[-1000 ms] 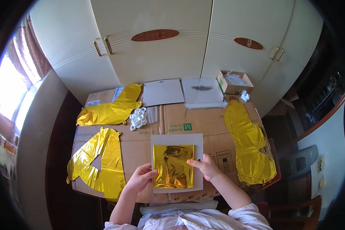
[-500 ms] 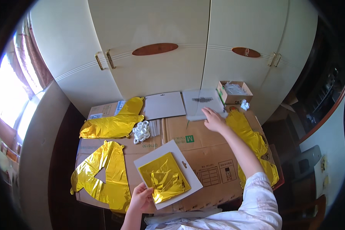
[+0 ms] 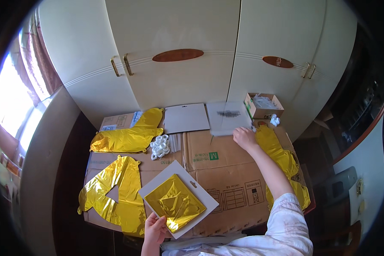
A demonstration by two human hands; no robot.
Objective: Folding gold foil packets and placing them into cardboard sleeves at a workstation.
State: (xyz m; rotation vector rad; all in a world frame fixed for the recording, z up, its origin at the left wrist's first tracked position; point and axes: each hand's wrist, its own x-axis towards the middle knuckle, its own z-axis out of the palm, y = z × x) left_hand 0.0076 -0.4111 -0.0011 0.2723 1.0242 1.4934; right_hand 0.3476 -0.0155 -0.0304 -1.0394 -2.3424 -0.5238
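1. The pale cabinet stands behind everything, oval brown plaques on its doors.
2. Flattened cardboard covers the work surface, perhaps as protection; it bears green lettering and dark printed boxes, mostly small and blurred.
3. Gold foil shapes lie apart: a triangular piece and bent piece at left, a long pile at right, probably sorted by form.
4. Clear plastic sleeves lie flat at the back, a dark printed block on them too small to read.
5. The grey card is tilted over the near cardboard, seemingly as stiff backing for the folded gold foil upon it.
6. The left hand pinches both at their near corner, thumb on top.
7. The right hand is at the sleeves' near edge, fingers curled; whether they grip cannot be told.
8. White rings are heaped together, likely to keep them from scattering.
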